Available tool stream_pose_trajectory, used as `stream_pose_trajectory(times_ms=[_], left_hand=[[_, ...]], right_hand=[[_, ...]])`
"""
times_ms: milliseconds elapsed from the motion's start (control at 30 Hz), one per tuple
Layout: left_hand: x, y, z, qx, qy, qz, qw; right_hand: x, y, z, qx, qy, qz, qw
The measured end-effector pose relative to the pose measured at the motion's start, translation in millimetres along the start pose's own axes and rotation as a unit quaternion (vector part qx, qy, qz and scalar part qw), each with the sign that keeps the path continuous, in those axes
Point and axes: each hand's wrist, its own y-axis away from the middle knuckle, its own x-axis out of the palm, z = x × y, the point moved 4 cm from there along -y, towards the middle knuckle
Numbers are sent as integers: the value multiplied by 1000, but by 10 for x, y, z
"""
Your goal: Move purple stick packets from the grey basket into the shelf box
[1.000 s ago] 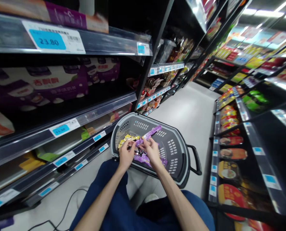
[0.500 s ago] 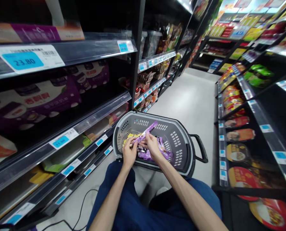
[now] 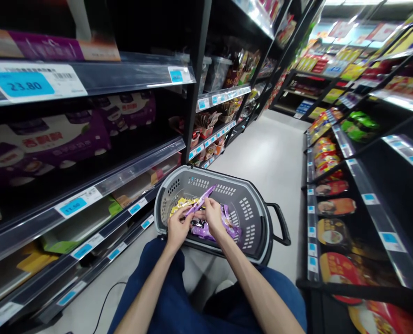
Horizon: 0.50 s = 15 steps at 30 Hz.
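Note:
A grey shopping basket (image 3: 253,190) with perforated walls stands on the floor in front of my knees. Over it, both hands hold one slim purple snack packet (image 3: 203,198), tilted up to the right. The fingers of my left hand (image 3: 179,228) pinch its lower left end. My right hand (image 3: 213,215) grips it around the middle, thumb side up. Beneath them in the basket lie more purple packets (image 3: 206,230) and several yellow packets (image 3: 183,202). My hands partly cover these. The print on the held packet is too small to read.
Shelves with price tags (image 3: 76,204) rise close on my left, holding purple multipacks (image 3: 46,139). On the right, a low rack carries packaged bowls (image 3: 333,232). The basket's black handle (image 3: 281,225) sticks out to the right. A thin cable (image 3: 105,301) lies on the floor at lower left.
The view has shifted, so the basket and hands sit slightly lower and further left. Both hands stay on the purple packet, which remains tilted up to the right.

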Motion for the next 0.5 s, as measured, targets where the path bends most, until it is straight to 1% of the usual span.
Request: stream_pose_trajectory(times_ms=[100, 267, 333, 500], left_hand=[[-20, -15, 20, -2, -2, -10, 1000], [-97, -1, -61, 57, -87, -80, 991], [-113, 13, -89, 71, -113, -94, 987], [-139, 38, -109, 76, -133, -121, 981]], right_hand=[[2, 7, 3, 5, -5, -11, 1000], [65, 76, 34, 21, -33, -10, 999], [86, 107, 61, 29, -39, -10, 999], [56, 130, 162, 36, -62, -56, 996]])
